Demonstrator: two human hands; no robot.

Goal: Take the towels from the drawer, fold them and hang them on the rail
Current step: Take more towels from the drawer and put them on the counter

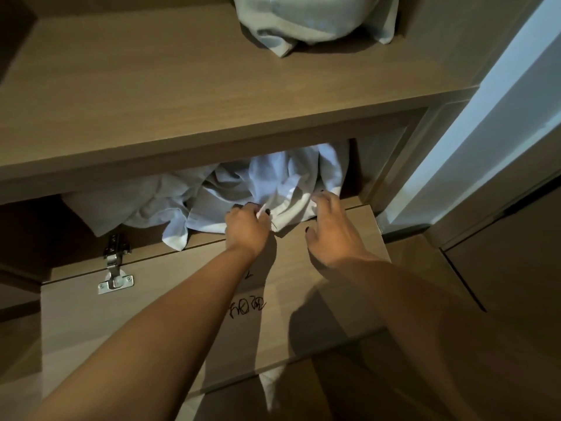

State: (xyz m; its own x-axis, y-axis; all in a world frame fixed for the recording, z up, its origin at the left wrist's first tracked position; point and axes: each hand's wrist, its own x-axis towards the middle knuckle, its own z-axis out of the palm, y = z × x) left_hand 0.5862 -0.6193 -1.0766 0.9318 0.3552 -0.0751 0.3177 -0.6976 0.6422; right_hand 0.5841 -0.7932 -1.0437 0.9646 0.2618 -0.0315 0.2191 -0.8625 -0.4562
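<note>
From the head camera, looking down: the towels (273,189) lie in a crumpled pale heap inside the open drawer space (379,165), under a wooden shelf (182,117). The heap sits straight ahead of both hands and a little above them in the picture. It spreads mostly sideways, from left to right, and one corner spills out over the front edge onto the drop-down flap (151,299).

The left hand (247,227) has its fingers curled and pinches a fold at the front edge of the heap. The right hand (329,226) is spread out with loose fingers. Its fingertips touch the cloth just beside the left hand, but it does not seem to hold any of it yet.

Both hands are at the near edge of the heap, so I think the towel has to come toward the person, out over the flap. The left hand is the one with a hold, so it looks ready to pull first

No rail can be seen here
</note>
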